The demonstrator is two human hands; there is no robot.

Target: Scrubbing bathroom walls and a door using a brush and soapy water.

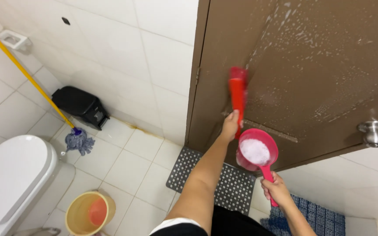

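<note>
My left hand (pixel 230 126) grips red scrub brush (pixel 237 98) at centre frame; right hand (pixel 276 189) holds pink dipper (pixel 257 152) of suds; I keep bristles flat on brown door (pixel 320 65).

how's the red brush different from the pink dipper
The red brush is long, narrow and motion-blurred against the wet brown door; the pink dipper is round and open, holding white suds. The left hand holds the brush raised; the right hand grips the dipper's handle lower. Both are plastic and handled.
</note>
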